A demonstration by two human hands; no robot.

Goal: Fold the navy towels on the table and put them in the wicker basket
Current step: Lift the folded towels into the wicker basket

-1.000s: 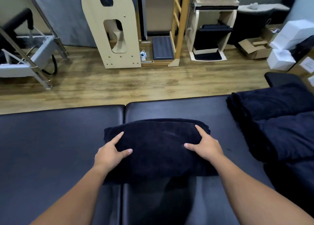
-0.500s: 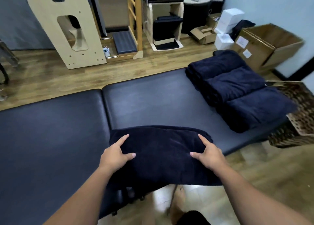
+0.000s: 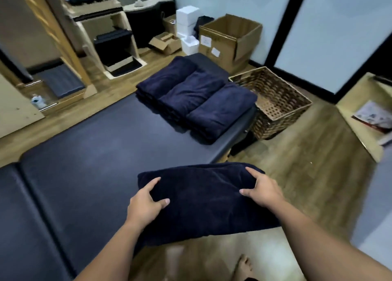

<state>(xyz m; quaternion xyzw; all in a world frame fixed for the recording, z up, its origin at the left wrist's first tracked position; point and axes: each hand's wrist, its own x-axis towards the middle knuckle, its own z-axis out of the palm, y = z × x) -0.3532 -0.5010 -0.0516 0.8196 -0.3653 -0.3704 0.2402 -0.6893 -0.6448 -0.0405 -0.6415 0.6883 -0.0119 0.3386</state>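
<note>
Both hands, left hand and right hand, grip the folded navy towel by its ends, fingers curled under, off the desk edge. Soft, floppy, probably light: support both ends toward the wicker basket.

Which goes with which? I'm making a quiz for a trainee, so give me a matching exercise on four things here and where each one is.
Things:
1. folded towel
2. stack of towels
3. wicker basket
4. cardboard box

Places:
A. on the floor in the far corner
B. held in both hands, partly past the table's edge
C. on the floor at the table's end
D. lying on the table's far end

Pairs: 1-B, 2-D, 3-C, 4-A
</note>
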